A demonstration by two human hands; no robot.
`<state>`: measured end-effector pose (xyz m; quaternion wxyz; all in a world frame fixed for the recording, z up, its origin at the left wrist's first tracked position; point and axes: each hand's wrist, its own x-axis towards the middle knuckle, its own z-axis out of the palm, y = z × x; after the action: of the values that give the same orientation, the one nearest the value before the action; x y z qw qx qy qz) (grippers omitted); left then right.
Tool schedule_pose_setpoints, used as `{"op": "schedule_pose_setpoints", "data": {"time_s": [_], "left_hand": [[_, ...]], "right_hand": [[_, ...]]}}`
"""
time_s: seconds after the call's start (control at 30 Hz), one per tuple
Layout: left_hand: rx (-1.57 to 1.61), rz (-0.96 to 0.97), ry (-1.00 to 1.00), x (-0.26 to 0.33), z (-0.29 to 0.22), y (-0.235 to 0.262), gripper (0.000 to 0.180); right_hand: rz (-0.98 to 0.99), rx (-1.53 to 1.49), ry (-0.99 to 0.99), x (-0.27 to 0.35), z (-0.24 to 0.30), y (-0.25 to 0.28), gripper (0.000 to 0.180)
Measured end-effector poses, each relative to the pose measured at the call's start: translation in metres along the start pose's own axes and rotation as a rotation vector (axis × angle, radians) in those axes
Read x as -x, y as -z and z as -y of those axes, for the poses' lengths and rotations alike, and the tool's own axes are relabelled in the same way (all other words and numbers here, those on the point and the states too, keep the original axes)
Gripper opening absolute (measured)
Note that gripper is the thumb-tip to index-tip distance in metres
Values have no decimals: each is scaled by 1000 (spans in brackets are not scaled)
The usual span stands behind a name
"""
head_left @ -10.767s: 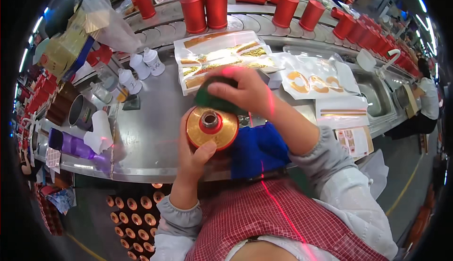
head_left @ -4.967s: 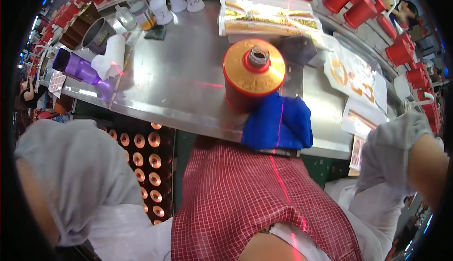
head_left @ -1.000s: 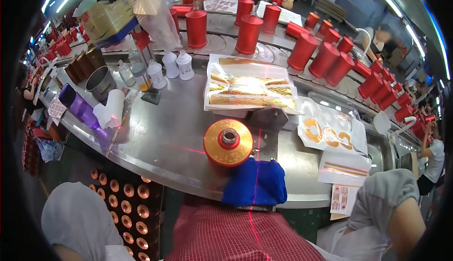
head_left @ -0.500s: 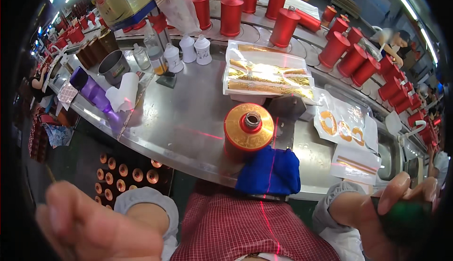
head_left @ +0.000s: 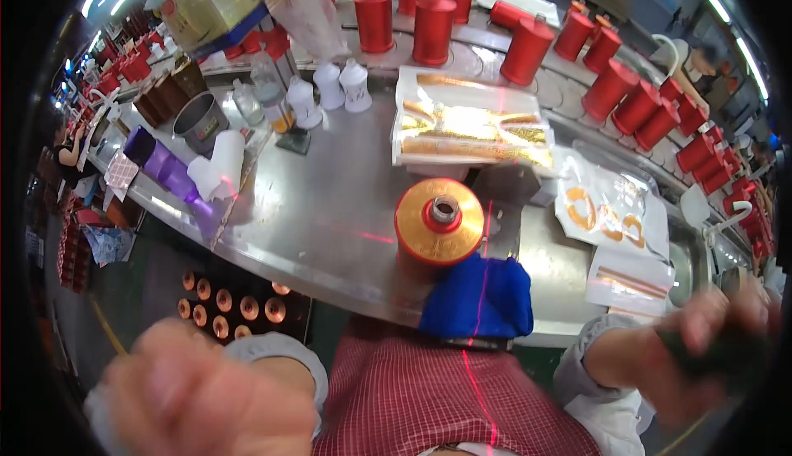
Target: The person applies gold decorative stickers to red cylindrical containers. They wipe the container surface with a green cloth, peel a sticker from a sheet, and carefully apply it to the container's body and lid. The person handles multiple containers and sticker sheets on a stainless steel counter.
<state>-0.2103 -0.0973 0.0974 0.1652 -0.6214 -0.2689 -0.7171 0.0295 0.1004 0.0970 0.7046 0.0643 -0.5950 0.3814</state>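
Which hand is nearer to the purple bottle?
Left. The left hand is below the purple bottle in the picture, apart from it; the right hand is far across, at the lower right.

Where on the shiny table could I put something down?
The biggest bare patch of metal table lies between the white roll and the red gold-topped bottle. A smaller one sits between the blue cloth and the gold-strip sheet. It's crowded at the back left, with white bottles, a grey pot and clear bottles.

Ahead of the left hand (head_left: 216,394), three white waisted bottles (head_left: 329,87); ahead of the right hand (head_left: 681,365), three curved golden pieces (head_left: 612,232); between both, one gold-topped red cylindrical bottle (head_left: 414,227), one blue cloth (head_left: 478,301).
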Motion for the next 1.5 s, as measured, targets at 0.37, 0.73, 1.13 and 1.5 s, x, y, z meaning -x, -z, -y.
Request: {"op": "schedule_pose_setpoints", "data": {"time_s": [0.37,0.73,1.13,1.5], "left_hand": [[53,22,1111,148,112,-47,92],[164,5,1127,148,116,-38,83],[291,22,1159,148,126,-35,84],[322,19,1171,150,123,-36,85]], "right_hand": [[916,351,-818,18,-192,-55,33],[1192,230,-608,11,-208,-91,30],[750,318,-890,36,-197,-57,28],[515,213,-866,63,-168,-41,28]]}}
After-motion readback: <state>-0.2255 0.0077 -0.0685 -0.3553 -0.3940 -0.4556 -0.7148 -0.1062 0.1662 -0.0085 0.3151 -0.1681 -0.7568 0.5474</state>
